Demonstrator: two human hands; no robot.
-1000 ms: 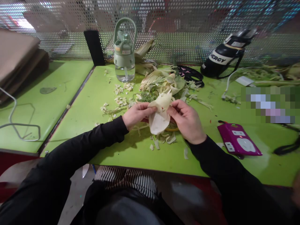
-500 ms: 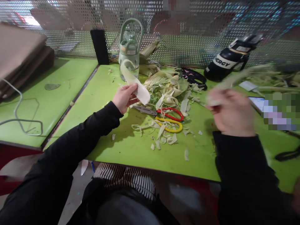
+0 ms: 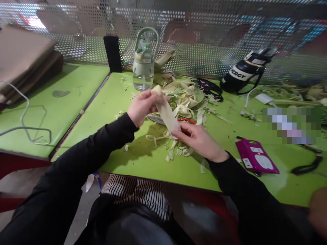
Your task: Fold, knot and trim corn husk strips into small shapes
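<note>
A pale, flat strip of corn husk [image 3: 167,114] stretches slantwise between my hands above the table. My left hand [image 3: 143,108] pinches its upper end between thumb and fingers. At the lower end, my right hand [image 3: 198,139] grips the strip with thumb and fingertips. Under the husk lie scissors [image 3: 187,120]; a blade and part of the red handle show, and the rest is hidden by the husk and my right hand. Just beyond is a heap of husks and shreds [image 3: 190,100], with small scraps [image 3: 186,151] scattered nearer me.
A green water bottle [image 3: 143,66] stands behind my left hand, beside an upright black block [image 3: 112,54]. A black bottle [image 3: 242,73] leans at the back right. A purple power strip [image 3: 257,156] lies right, brown cardboard [image 3: 24,58] left. Perforated metal [image 3: 204,41] borders the back.
My right hand has moved left from over the right side of the table and taken the husk's lower end. The strip now runs taut between both hands. The purple power strip has come into view.
</note>
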